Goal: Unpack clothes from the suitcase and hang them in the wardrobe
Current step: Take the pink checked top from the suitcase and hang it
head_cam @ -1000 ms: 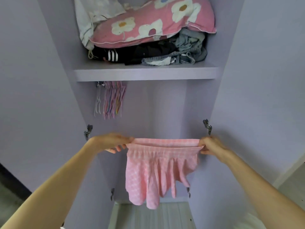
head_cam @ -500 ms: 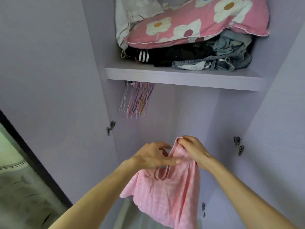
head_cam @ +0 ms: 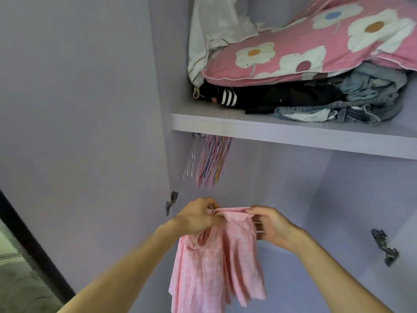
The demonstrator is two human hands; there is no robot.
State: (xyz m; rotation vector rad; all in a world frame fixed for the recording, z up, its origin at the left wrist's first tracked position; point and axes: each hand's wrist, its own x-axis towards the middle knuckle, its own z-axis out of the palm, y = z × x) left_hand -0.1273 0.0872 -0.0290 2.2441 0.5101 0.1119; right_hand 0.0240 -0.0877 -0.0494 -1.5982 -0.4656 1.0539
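Note:
A pink checked garment point(head_cam: 216, 265) hangs folded in front of the open lilac wardrobe point(head_cam: 293, 199). My left hand point(head_cam: 198, 215) pinches its top edge at the left. My right hand point(head_cam: 270, 224) grips the same edge at the right, with a thin strap crossing its fingers. The cloth drops straight down between my forearms. A bunch of several coloured wire hangers point(head_cam: 209, 162) hangs under the shelf, above and slightly left of my hands. No suitcase is in view.
The shelf point(head_cam: 282, 134) carries a pink flowered pillow point(head_cam: 316, 46), a white cloth point(head_cam: 216, 30), a black striped garment point(head_cam: 259, 99) and jeans point(head_cam: 361, 102). The open left door point(head_cam: 79, 132) stands beside me. Metal hinges point(head_cam: 383, 247) stick out at both sides.
The garment was stretched wide between both hands, then bunched together. Now my hands sit close on its top edge. My view has swung left and closer to the wardrobe.

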